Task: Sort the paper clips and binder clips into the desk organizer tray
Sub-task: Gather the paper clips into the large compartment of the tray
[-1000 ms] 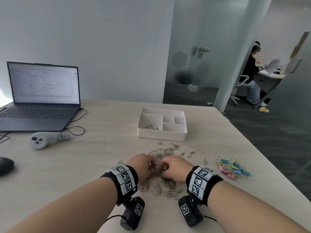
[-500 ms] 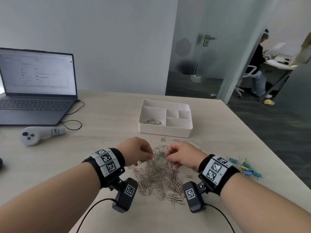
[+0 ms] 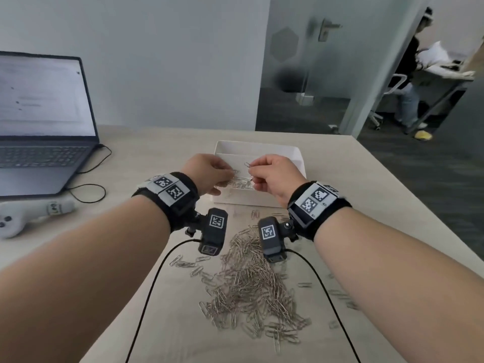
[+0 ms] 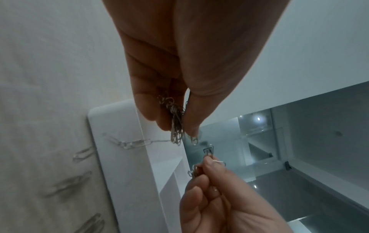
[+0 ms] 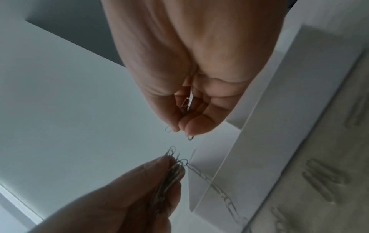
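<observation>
On the pale desk (image 3: 340,179), both hands hover over the white organizer tray (image 3: 294,155), left hand (image 3: 209,174) and right hand (image 3: 272,176) each pinching paper clips (image 4: 176,126), and a linked chain draped over the tray's near wall may spill outside.

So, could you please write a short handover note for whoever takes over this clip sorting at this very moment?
Left hand: pinches a bunch of paper clips over the tray; a linked string of clips trails from it over the tray's near wall.
Right hand: pinches a few clips, also above the tray.
Done: some paper clips already lie in the tray's near-left compartment.
Left: drop both handfuls in, then clear the big pile on the table. Binder clips are out of view now, so check to the right for them.
</observation>
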Demonstrator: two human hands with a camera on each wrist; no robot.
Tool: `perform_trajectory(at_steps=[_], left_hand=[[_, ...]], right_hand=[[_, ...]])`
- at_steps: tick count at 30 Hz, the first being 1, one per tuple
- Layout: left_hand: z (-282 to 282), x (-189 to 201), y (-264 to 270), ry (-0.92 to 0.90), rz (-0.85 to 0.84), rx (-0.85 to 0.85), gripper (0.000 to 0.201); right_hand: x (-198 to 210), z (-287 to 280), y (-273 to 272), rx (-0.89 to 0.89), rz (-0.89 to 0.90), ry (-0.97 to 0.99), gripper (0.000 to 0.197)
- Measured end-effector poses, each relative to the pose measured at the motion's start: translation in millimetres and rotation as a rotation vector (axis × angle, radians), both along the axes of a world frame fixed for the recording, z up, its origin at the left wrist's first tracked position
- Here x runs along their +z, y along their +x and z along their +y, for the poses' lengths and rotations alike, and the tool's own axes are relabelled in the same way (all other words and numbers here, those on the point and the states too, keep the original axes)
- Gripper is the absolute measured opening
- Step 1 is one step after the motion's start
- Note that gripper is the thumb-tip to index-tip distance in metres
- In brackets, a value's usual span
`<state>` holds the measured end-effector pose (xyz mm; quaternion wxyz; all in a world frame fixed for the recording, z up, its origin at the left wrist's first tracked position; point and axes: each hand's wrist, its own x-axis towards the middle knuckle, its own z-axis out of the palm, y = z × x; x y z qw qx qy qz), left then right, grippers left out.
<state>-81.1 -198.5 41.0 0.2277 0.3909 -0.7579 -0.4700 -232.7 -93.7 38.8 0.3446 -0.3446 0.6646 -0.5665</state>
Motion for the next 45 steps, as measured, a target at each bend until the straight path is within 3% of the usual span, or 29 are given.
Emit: perform_trajectory(at_steps=[7,13,21,24,27,31,36,40,45], left_hand=[[-18,-5,-25,-0.005,0.001,0.081,0.001],[-19,-12,-32,-0.035,-0.041,0.079,0.016],[-3,-7,-22,-0.334,-0.194,-0.010,0.026],[12,-7,-9,-0.386,-0.194,-0.022,0.023],[28,-17,4,-0.354,-0.270,-0.110,0.022],[40,-28,13,-0.289,-0.457,-0.218,0.038],[60,-32,8,-0.326,-0.704,-0.401,0.044],[73,-30,15,-0.311,-0.655,-0.481,0.030],[73,-26,27,-0.246,-0.541,-0.424,0.033]], right_hand=[[-9,-33,-5,-0.016,0.172,0.114,0.006],[-15,-33,-5,0.034,0.228,0.132,0.011],[-14,-3,-9,0.079,0.389,0.098,0.016],[-16,17,-7,0.161,0.538,0.177,0.019],[-19,39,-4,0.365,0.781,0.352,0.024],[-23,51,-2,0.574,1.048,0.526,0.051],[-26,62,12,0.676,1.143,0.604,0.064],[-15,78,7,0.655,0.972,0.538,0.060],[-13,90,-24,0.406,0.936,0.548,0.047]])
